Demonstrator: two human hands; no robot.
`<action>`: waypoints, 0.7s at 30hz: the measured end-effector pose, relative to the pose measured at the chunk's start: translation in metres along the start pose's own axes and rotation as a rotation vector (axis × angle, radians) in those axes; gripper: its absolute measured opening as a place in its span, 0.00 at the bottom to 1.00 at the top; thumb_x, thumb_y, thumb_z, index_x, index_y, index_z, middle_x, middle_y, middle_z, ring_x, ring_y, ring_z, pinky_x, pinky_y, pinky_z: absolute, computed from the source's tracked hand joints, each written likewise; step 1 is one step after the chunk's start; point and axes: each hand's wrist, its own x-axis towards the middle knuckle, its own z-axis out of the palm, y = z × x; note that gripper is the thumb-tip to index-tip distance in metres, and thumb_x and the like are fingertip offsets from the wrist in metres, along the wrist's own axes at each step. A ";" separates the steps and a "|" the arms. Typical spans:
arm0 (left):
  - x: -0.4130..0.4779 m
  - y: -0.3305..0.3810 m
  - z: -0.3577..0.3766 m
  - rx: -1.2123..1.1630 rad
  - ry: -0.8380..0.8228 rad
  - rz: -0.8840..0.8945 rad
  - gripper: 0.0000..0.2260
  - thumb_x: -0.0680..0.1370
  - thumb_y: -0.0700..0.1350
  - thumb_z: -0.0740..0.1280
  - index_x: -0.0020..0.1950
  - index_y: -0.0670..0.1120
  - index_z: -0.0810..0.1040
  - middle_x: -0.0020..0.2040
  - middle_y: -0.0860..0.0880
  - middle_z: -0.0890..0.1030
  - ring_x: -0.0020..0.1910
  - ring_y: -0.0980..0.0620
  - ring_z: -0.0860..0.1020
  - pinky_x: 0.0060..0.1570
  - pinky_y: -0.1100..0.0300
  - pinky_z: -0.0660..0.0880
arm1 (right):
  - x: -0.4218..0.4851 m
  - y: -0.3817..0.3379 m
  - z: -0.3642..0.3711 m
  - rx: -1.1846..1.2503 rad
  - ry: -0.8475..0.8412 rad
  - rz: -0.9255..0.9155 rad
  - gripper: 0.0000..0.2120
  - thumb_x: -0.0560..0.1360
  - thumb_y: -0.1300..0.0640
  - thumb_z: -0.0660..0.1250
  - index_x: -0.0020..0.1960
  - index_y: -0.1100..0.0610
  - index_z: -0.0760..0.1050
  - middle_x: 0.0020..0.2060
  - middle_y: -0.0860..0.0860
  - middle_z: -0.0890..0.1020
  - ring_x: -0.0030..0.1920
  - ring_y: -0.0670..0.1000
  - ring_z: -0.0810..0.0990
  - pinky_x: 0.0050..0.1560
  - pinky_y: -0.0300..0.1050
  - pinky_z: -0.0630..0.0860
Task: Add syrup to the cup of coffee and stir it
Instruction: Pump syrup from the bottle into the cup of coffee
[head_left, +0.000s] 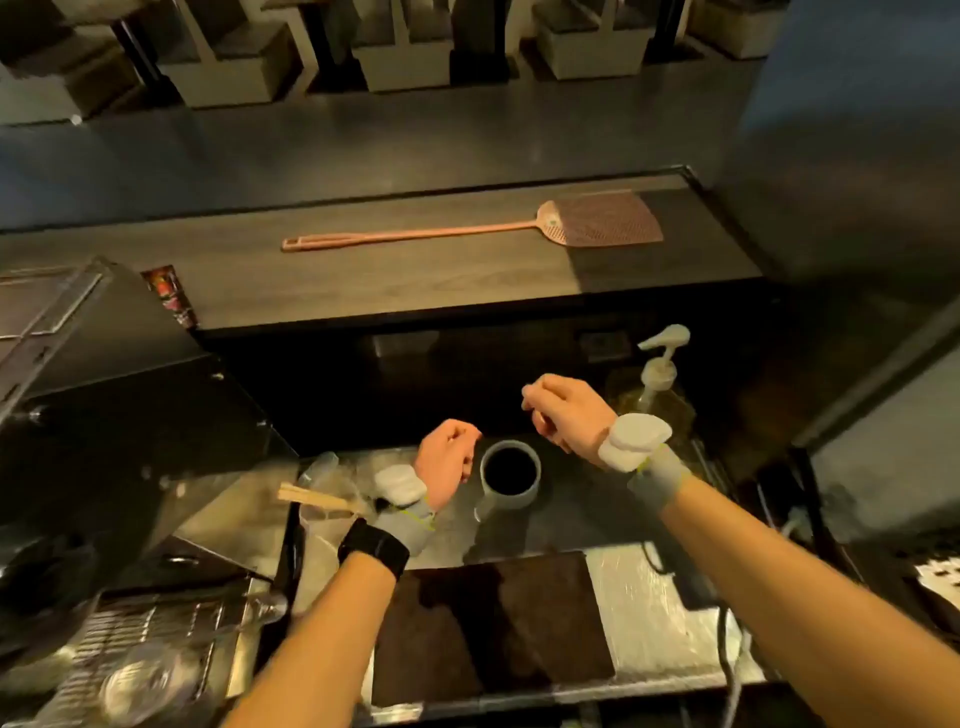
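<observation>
A grey cup (506, 499) full of dark coffee stands on the steel counter in the middle of the view. My left hand (448, 461) rests just left of the cup's rim with its fingers curled in, not around the cup. My right hand (563, 410) hovers above and to the right of the cup with its fingers closed together. I can make out nothing held in it. The syrup bottle (655, 382), clear with a white pump head, stands right behind my right hand.
Wooden stirrers (311, 501) stick out of a clear holder left of the cup. A black coffee machine (130, 415) fills the left side. A dark mat (493, 623) lies near the counter's front edge. A pink fly swatter (467, 229) lies on the raised wooden shelf behind.
</observation>
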 end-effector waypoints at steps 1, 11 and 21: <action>0.003 -0.014 0.006 0.029 -0.011 -0.013 0.09 0.80 0.40 0.56 0.41 0.46 0.72 0.30 0.48 0.68 0.26 0.54 0.65 0.21 0.68 0.62 | 0.002 0.014 0.006 -0.073 -0.015 -0.003 0.14 0.81 0.55 0.59 0.37 0.55 0.71 0.26 0.50 0.72 0.17 0.40 0.68 0.20 0.28 0.63; 0.015 -0.099 0.028 0.407 -0.008 -0.245 0.14 0.79 0.42 0.58 0.64 0.41 0.68 0.48 0.39 0.77 0.35 0.47 0.73 0.39 0.55 0.68 | 0.021 0.090 0.049 -0.141 -0.018 0.158 0.15 0.79 0.55 0.61 0.33 0.52 0.70 0.25 0.49 0.74 0.22 0.41 0.73 0.33 0.41 0.68; 0.037 -0.120 0.037 0.548 -0.156 -0.400 0.18 0.81 0.47 0.53 0.65 0.40 0.72 0.65 0.38 0.75 0.65 0.39 0.72 0.67 0.48 0.67 | 0.031 0.091 0.040 -0.241 -0.066 0.169 0.15 0.80 0.52 0.59 0.35 0.50 0.69 0.28 0.48 0.76 0.29 0.47 0.73 0.38 0.44 0.69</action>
